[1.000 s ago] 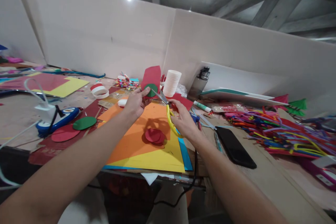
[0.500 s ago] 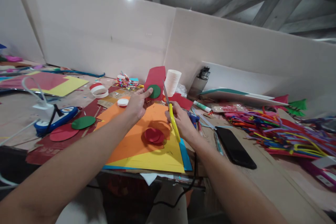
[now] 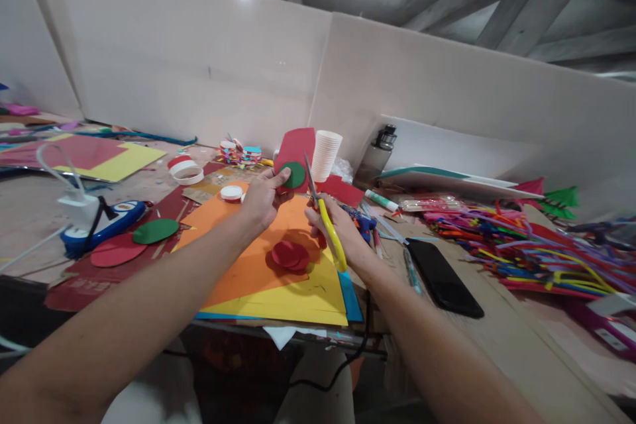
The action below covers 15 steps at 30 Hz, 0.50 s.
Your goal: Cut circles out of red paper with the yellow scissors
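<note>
My left hand (image 3: 262, 197) pinches a piece of red paper (image 3: 297, 143) with a green paper circle (image 3: 297, 175) held against it, raised above the table. Beside it, my right hand (image 3: 332, 228) grips yellow-handled scissors (image 3: 325, 220); their blades point up at the right edge of the red paper. Below both hands lie orange (image 3: 248, 248) and yellow sheets (image 3: 298, 298) with a small stack of red paper circles (image 3: 289, 255) on them.
A white cup stack (image 3: 326, 155) and a metal bottle (image 3: 376, 156) stand behind. A black phone (image 3: 443, 267) and a heap of coloured pipe cleaners (image 3: 536, 248) lie right. To the left are a blue punch (image 3: 106, 225), green (image 3: 155, 231) and red circles (image 3: 118, 254), tape rolls (image 3: 187, 171).
The scissors swung from lying across toward the paper to pointing upright at its right edge. My left hand moved the red paper and green circle slightly right.
</note>
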Tool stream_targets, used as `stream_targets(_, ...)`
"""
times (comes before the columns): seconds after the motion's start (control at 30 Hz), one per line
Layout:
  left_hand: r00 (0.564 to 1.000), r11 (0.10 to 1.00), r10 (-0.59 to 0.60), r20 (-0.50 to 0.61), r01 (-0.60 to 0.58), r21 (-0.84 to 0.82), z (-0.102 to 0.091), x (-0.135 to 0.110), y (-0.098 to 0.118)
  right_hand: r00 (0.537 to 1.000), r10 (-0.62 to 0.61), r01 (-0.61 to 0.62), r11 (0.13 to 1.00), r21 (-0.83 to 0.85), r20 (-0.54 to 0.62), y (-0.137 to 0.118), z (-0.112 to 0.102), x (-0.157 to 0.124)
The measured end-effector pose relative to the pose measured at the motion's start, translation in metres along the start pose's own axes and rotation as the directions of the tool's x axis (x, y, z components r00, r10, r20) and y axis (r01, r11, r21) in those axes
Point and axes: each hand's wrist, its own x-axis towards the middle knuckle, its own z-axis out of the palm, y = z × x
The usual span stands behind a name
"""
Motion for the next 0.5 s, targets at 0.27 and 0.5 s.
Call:
stream_targets(0.27, 1.0, 1.0, -0.013, 0.0, 0.013, -0.005, 0.003, -0.002, 0.001, 1.0, 0.018, -0.018, 0.989, 0.144, -0.004, 0.007, 0.006, 0.001)
stream_targets(0.5, 1.0, 1.0, -0.02, -0.017, 0.02, -0.008, 0.003, -0.002, 0.001, 0.996, 0.008, 0.0, 0.996, 0.088, -0.087, 0.012, 0.01, 0.002)
